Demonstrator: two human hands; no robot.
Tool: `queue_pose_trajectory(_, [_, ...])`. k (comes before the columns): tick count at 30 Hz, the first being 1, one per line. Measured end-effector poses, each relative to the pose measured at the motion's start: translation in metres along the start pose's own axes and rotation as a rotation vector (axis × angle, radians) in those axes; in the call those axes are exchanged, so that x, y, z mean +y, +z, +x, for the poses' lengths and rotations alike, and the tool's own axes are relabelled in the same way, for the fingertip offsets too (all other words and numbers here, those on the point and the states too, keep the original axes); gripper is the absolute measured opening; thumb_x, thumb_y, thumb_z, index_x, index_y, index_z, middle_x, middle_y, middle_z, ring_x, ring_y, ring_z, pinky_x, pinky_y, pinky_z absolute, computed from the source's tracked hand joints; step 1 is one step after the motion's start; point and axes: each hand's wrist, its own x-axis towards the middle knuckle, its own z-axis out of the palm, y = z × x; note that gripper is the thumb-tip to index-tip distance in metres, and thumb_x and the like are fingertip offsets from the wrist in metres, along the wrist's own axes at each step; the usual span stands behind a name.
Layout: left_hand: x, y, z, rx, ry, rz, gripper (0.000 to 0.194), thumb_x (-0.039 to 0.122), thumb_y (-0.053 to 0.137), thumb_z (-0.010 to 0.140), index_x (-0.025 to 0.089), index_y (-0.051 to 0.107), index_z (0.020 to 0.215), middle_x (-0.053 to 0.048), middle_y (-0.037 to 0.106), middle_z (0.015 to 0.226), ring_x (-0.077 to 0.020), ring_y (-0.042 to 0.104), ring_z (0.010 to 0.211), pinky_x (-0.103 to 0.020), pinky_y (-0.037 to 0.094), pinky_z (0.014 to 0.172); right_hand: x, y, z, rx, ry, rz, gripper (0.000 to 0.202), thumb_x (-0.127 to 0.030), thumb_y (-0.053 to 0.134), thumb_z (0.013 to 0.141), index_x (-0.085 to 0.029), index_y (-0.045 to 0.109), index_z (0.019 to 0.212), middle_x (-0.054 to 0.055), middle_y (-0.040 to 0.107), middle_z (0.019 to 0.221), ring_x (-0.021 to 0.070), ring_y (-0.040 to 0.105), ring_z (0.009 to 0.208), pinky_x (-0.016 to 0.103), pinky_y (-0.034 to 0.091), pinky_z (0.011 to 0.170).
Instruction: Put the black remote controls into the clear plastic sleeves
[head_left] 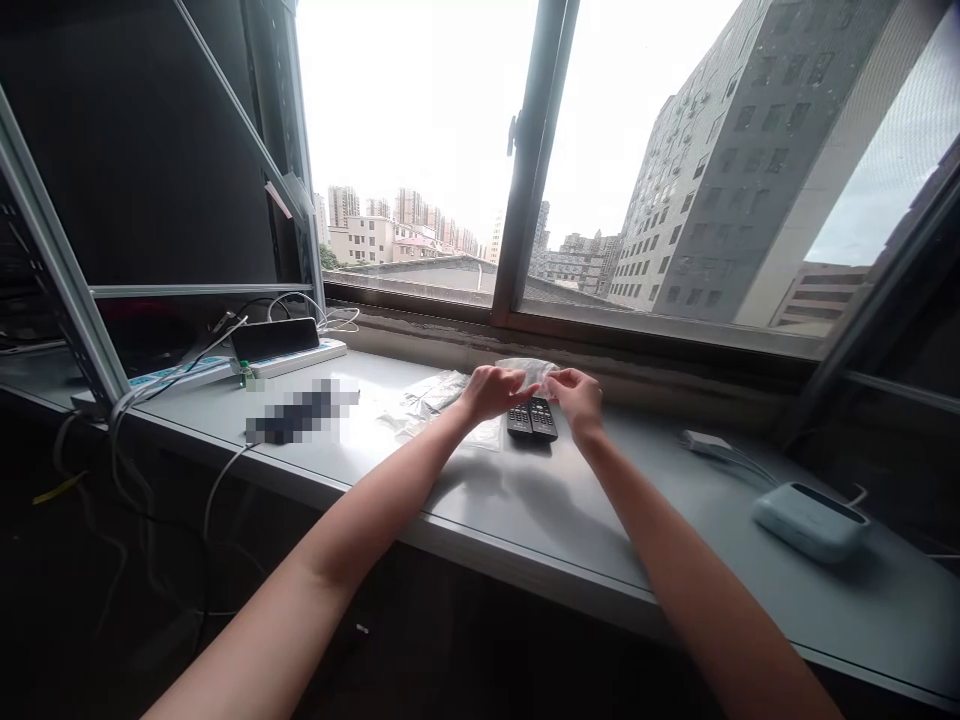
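Note:
My left hand (491,392) and my right hand (577,397) are raised over the desk, close together, fingers pinched. Between them is a thin, clear plastic bag (525,367), its edge gripped by both. Just below the hands, two black remote controls (519,422) lie side by side, buttons up; their far ends are partly hidden by the hands and the bag. To the left, crumpled clear plastic bags (427,402) lie on the desk, partly behind my left wrist.
A light blue rounded device (811,520) and a white adapter (705,442) with a cable are at the right. On the left stand a phone (275,340), a white power strip (330,350) and a pixelated dark object (296,412). Metal shelf posts and a window border the grey desk (600,520).

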Motion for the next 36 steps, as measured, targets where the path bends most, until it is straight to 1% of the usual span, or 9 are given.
queue_pose_trajectory(4, [0.01,0.008,-0.001,-0.048,0.031,-0.043,0.04,0.044,0.043,0.101,0.018,0.063,0.077,-0.005,0.066,0.07,-0.0184,0.064,0.068,-0.026,0.04,0.064,-0.005,-0.001,-0.006,-0.017,-0.075,-0.351,0.009,-0.031,0.07,0.076,-0.023,0.069,0.073,0.004,0.074,0.071,0.0235,0.07,0.075,0.03,0.05,0.068])
queue_pose_trajectory(8, [0.014,0.011,-0.002,-0.078,0.012,-0.072,0.026,0.037,0.045,0.1,0.019,0.063,0.095,-0.005,0.068,0.078,-0.0193,0.066,0.071,-0.026,0.041,0.065,-0.01,-0.001,-0.01,-0.038,-0.095,-0.505,0.017,-0.037,0.069,0.08,-0.024,0.063,0.07,0.005,0.076,0.08,0.0239,0.07,0.081,0.027,0.045,0.065])
queue_pose_trajectory(10, [0.013,0.013,-0.002,-0.089,-0.035,-0.077,0.024,0.036,0.045,0.099,0.02,0.062,0.097,-0.005,0.069,0.079,-0.0198,0.066,0.071,-0.026,0.041,0.065,-0.01,-0.001,-0.011,-0.059,-0.101,-0.553,0.02,-0.038,0.067,0.083,-0.024,0.061,0.07,0.005,0.076,0.082,0.0238,0.07,0.083,0.027,0.043,0.065])
queue_pose_trajectory(15, [0.004,0.021,0.002,-0.081,-0.132,-0.134,0.017,0.036,0.055,0.09,0.02,0.06,0.087,-0.001,0.065,0.073,-0.0174,0.061,0.066,-0.025,0.037,0.06,-0.009,0.0,-0.013,-0.071,-0.147,-0.645,0.015,-0.032,0.064,0.086,-0.024,0.06,0.075,0.006,0.074,0.079,0.0247,0.069,0.084,0.028,0.04,0.065])
queue_pose_trajectory(20, [-0.002,0.028,0.001,-0.089,-0.097,-0.337,0.031,0.046,0.053,0.092,0.019,0.055,0.075,0.002,0.058,0.067,-0.0115,0.051,0.059,-0.024,0.031,0.055,-0.008,0.001,-0.015,-0.091,-0.181,-0.636,0.014,-0.03,0.062,0.088,-0.024,0.057,0.077,0.003,0.071,0.073,0.023,0.068,0.079,0.027,0.037,0.064])
queue_pose_trajectory(25, [0.008,0.029,0.002,-0.029,-0.104,-0.351,0.024,0.025,0.055,0.087,0.019,0.049,0.065,0.004,0.051,0.06,-0.0101,0.043,0.056,-0.024,0.029,0.055,-0.01,0.001,-0.017,-0.095,-0.189,-0.676,0.013,-0.03,0.061,0.089,-0.023,0.057,0.078,0.005,0.072,0.081,0.0229,0.068,0.081,0.027,0.035,0.062])
queue_pose_trajectory(28, [0.013,0.024,0.003,-0.001,-0.143,-0.305,0.023,0.02,0.056,0.084,0.019,0.047,0.063,0.003,0.051,0.059,-0.0109,0.044,0.057,-0.025,0.03,0.056,-0.013,-0.001,-0.017,-0.075,-0.169,-0.721,0.012,-0.029,0.061,0.089,-0.023,0.059,0.079,0.007,0.073,0.086,0.0235,0.068,0.081,0.027,0.034,0.061])
queue_pose_trajectory(33, [0.017,0.017,0.005,0.065,-0.257,-0.232,0.004,0.022,0.058,0.083,0.02,0.055,0.084,0.001,0.059,0.068,-0.0154,0.056,0.063,-0.026,0.036,0.06,-0.017,-0.003,-0.019,-0.076,-0.166,-0.776,0.007,-0.027,0.059,0.089,-0.022,0.061,0.084,0.008,0.072,0.085,0.0238,0.068,0.08,0.028,0.033,0.06])
queue_pose_trajectory(36, [0.018,0.017,0.005,0.074,-0.258,-0.245,0.025,0.029,0.062,0.085,0.019,0.052,0.106,0.001,0.063,0.077,-0.017,0.06,0.066,-0.026,0.038,0.061,-0.017,-0.002,-0.021,-0.097,-0.197,-0.797,0.012,-0.032,0.057,0.092,-0.022,0.062,0.087,0.008,0.071,0.083,0.0238,0.067,0.079,0.028,0.033,0.061])
